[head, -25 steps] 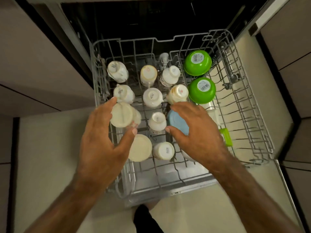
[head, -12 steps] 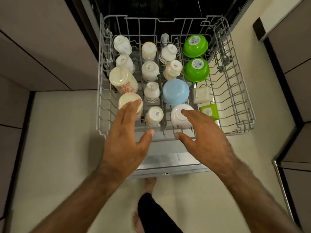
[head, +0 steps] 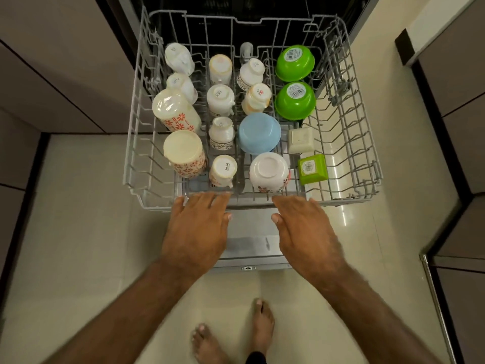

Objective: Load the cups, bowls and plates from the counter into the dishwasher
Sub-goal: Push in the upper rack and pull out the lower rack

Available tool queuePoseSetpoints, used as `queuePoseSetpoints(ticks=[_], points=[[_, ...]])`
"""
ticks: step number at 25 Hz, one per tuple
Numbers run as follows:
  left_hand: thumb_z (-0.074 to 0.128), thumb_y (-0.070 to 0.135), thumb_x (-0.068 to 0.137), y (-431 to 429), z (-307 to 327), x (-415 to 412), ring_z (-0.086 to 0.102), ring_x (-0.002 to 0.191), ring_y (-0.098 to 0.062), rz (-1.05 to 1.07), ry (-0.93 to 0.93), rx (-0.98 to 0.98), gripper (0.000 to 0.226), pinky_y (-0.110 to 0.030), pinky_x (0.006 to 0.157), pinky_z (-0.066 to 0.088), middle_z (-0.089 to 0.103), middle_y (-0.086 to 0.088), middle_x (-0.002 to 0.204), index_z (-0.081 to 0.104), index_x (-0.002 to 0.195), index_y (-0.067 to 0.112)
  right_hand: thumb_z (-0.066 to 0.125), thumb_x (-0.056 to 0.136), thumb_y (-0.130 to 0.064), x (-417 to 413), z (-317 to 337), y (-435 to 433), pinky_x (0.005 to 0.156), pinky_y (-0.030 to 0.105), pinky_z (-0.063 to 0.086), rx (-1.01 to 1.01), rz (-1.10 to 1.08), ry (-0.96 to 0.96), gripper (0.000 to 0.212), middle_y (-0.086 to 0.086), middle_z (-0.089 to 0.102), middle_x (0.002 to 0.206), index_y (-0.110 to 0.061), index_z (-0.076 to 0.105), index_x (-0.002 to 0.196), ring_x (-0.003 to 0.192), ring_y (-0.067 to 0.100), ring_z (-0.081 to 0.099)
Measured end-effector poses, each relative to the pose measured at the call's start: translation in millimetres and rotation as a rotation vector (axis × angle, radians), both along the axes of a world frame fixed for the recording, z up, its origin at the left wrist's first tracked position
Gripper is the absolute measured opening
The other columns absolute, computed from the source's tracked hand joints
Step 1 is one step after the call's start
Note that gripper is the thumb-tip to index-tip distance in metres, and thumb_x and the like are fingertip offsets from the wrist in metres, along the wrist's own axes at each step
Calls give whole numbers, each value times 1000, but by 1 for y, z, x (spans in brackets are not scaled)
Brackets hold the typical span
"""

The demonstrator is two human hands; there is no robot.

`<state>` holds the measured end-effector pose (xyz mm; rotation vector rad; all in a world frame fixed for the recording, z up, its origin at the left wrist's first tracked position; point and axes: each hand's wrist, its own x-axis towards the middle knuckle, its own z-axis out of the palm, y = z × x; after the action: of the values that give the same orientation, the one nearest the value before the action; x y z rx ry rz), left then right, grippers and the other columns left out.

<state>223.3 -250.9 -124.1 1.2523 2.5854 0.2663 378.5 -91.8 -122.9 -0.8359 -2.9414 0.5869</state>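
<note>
Both hands are at the front rail of the upper rack [head: 136,153] now, palms down, fingers spread and holding nothing. The left hand [head: 196,227] has its fingertips [head: 207,199] resting at the wire edge; whether they actually press on it cannot be told. The right hand [head: 301,227] sits just beside it in the same pose.

Just beyond the left fingertips stand a small white cup [head: 223,170] and a cream floral tumbler [head: 183,153], both upside down. Just beyond the right fingertips sits a white floral bowl [head: 269,172], with a blue bowl [head: 259,133] behind it and two green bowls [head: 295,101] further back. Off to the right of the right fingers, a green square container [head: 312,169] and a cream one [head: 300,140].

The rack looks well filled with cups and bowls, all inverted. No plates appear here, and the counter is out of sight, so what remains is unknown. Judging by the hands, pushing the rack in seems the step in hand.
</note>
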Motion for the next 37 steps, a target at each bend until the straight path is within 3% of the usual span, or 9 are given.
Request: queuePoseSetpoints(ticks=[3, 8, 16, 22, 30, 37], points=[[40, 40, 104, 3, -12, -1, 64, 104, -22, 25, 22, -51, 29, -53, 102, 44, 71, 6, 108, 63, 118, 30, 57, 99, -22, -8, -11, 4, 113, 52, 39, 32, 22, -16, 29, 1, 69, 121, -17, 64, 127, 115, 22, 62], [33, 44, 105, 7, -25, -5, 64, 89, -21, 48, 86, -55, 33, -52, 97, 44, 69, 9, 91, 63, 99, 31, 65, 96, -25, -21, -30, 16, 95, 43, 50, 92, 52, -33, 19, -3, 75, 99, -20, 71, 113, 93, 20, 70], [34, 43, 104, 9, -39, -9, 59, 80, -24, 45, 151, 61, 36, -54, 92, 44, 65, 6, 83, 61, 88, 24, 58, 96, -25, -25, -37, 15, 89, 43, 50, 152, 32, 11, 17, -2, 73, 89, -20, 72, 104, 84, 22, 66], [46, 39, 104, 24, -44, -36, 58, 84, -25, 47, 117, 96, 26, -54, 94, 40, 64, 5, 84, 60, 88, 24, 58, 97, -24, -51, -41, 25, 101, 44, 43, 162, -22, 50, 19, -4, 74, 95, -21, 71, 111, 93, 21, 66], [35, 43, 105, 41, -43, -55, 53, 88, -21, 28, 36, 96, 30, -48, 93, 31, 58, 8, 87, 56, 91, 27, 65, 94, -19, -67, -37, 45, 103, 45, 43, 164, -24, 25, 19, -2, 74, 95, -21, 71, 111, 95, 23, 65], [33, 46, 107, 76, -33, -101, 55, 99, -24, 15, 4, 59, 33, -51, 100, 34, 63, 4, 97, 55, 94, 26, 58, 99, -22, -113, -29, 78, 121, 47, 22, 132, -50, -17, 23, -1, 73, 108, -24, 68, 119, 111, 22, 62]])
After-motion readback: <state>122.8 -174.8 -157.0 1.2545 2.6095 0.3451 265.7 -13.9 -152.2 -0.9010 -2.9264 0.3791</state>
